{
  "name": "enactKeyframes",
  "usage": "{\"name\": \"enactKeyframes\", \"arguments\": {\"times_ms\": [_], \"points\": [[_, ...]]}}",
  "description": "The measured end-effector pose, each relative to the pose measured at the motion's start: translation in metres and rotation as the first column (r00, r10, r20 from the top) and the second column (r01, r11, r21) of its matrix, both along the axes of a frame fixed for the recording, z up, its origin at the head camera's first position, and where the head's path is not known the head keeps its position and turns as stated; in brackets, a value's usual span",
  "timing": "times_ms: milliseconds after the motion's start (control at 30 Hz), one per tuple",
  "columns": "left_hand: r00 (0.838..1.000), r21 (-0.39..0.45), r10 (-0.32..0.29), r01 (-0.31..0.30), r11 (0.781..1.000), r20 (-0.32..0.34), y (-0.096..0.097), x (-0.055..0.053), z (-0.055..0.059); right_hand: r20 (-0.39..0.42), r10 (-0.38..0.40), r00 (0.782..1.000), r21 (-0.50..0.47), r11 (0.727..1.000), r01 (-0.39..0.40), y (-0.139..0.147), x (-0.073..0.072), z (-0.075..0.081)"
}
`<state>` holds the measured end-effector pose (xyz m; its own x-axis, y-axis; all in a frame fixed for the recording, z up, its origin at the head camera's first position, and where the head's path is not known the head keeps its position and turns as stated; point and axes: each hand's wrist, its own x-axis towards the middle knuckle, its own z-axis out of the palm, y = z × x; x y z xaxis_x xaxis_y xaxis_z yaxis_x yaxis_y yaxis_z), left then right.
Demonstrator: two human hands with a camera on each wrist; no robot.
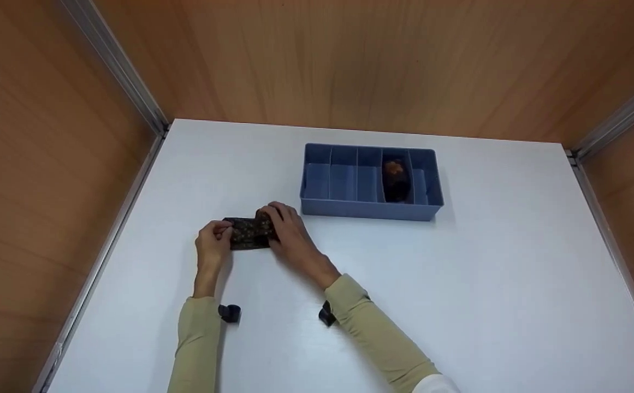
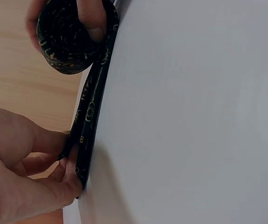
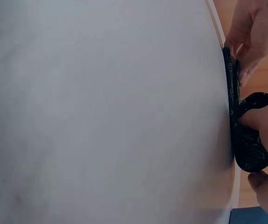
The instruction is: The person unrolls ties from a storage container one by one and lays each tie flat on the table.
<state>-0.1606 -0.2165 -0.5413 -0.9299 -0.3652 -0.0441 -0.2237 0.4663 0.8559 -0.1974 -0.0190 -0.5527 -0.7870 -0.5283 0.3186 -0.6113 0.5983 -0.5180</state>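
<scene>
A dark cloth (image 1: 244, 233) with a small gold-green pattern lies as a folded strip on the white table, rolled up at its right end. My left hand (image 1: 214, 243) pinches the flat left end, where two layers stand slightly apart in the left wrist view. Around the thick roll (image 2: 65, 42), my right hand (image 1: 293, 240) curls its fingers, the thumb against the spiral end. In the right wrist view the roll (image 3: 253, 156) rests at the table surface, partly covered by that hand.
Behind and to the right stands a blue divided tray (image 1: 368, 212). One of its compartments holds a dark bundle (image 1: 396, 183) with an orange patch. Wooden panels (image 1: 349, 65) enclose the white table (image 1: 486, 284) at the back and sides.
</scene>
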Motion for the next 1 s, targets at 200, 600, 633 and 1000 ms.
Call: {"name": "enactKeyframes", "arguments": {"times_ms": [200, 600, 633, 1000], "points": [[1.000, -0.003, -0.002, 0.002, 1.000, -0.005, 0.001, -0.002, -0.001, 0.029, 0.039, 0.999, -0.007, 0.999, -0.039, 0.005, -0.003, 0.004], [0.999, 0.002, -0.023, 0.023, 1.000, 0.029, 0.003, -0.004, -0.002, 0.071, 0.088, 0.994, -0.039, 0.996, -0.085, 0.021, -0.007, 0.008], [0.999, 0.001, -0.025, 0.024, 1.000, 0.031, 0.003, -0.004, -0.002, 0.081, 0.089, 0.993, -0.035, 0.996, -0.087, 0.022, -0.007, 0.008], [0.999, -0.005, -0.041, 0.041, 0.999, 0.028, 0.003, -0.004, -0.002, 0.099, 0.085, 0.991, 0.004, 0.996, -0.086, 0.033, -0.009, 0.010]]}}
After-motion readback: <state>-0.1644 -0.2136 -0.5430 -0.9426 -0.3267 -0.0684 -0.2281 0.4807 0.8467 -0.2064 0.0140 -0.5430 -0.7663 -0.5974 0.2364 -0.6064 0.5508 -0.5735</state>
